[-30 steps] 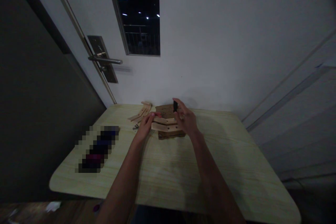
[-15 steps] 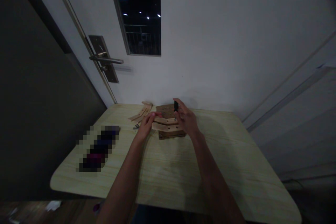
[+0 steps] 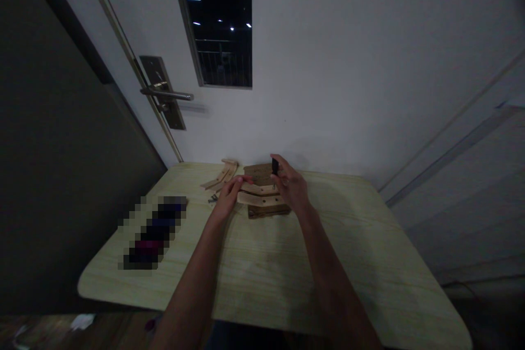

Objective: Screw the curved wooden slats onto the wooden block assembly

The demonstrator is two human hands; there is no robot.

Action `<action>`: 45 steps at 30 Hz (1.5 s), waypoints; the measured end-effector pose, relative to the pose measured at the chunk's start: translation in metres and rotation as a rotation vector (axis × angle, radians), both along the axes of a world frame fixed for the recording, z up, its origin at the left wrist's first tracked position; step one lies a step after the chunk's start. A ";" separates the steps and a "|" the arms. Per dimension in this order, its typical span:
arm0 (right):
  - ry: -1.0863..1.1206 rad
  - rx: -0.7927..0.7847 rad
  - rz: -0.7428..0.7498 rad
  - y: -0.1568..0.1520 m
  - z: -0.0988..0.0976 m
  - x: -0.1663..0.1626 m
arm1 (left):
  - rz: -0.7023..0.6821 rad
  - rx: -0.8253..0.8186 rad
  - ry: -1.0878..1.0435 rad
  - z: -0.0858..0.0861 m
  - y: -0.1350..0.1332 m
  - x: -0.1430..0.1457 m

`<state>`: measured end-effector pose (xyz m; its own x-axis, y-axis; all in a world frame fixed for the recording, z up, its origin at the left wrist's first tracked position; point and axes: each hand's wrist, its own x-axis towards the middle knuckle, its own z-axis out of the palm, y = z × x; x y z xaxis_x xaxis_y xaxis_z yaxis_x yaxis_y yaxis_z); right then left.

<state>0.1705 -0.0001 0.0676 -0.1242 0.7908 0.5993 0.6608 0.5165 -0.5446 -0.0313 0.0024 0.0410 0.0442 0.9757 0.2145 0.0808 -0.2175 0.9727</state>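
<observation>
Two pale, bent wooden strips with holes lie across a brown cardboard block [image 3: 262, 173] on the table; the nearer wooden strip [image 3: 251, 198] and the farther wooden strip [image 3: 253, 188] run side by side. My left hand [image 3: 230, 194] is closed on their left ends. In my right hand [image 3: 292, 185] is a short black-handled screwdriver [image 3: 275, 165], held upright, its metal end down at the farther strip's right part. Whether a screw sits under its tip is too small to tell.
More bent wooden pieces [image 3: 223, 175] lie at the back left, with several small metal screws [image 3: 213, 198] near my left wrist. A blurred-out dark item [image 3: 156, 232] is on the left of the table [image 3: 254, 279]. Behind stands a white door with a lever handle [image 3: 172, 95].
Almost nothing differs. My right fingers have shifted very slightly around the screwdriver, and the view has moved a touch. Both hands keep their places.
</observation>
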 end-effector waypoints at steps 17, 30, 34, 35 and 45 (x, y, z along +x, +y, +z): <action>0.027 -0.014 -0.003 0.001 0.001 -0.001 | 0.007 0.021 0.030 -0.001 -0.001 0.000; 0.019 -0.035 0.004 -0.004 0.004 -0.001 | 0.001 0.027 0.028 0.001 0.000 0.000; 0.035 -0.037 0.024 0.000 0.000 0.000 | 0.010 0.011 0.011 0.000 -0.002 0.000; 0.034 -0.027 0.029 0.001 -0.001 0.000 | 0.016 0.015 0.011 0.001 -0.002 0.001; 0.061 -0.025 0.034 -0.004 0.005 -0.001 | 0.000 0.037 0.019 -0.001 0.001 -0.001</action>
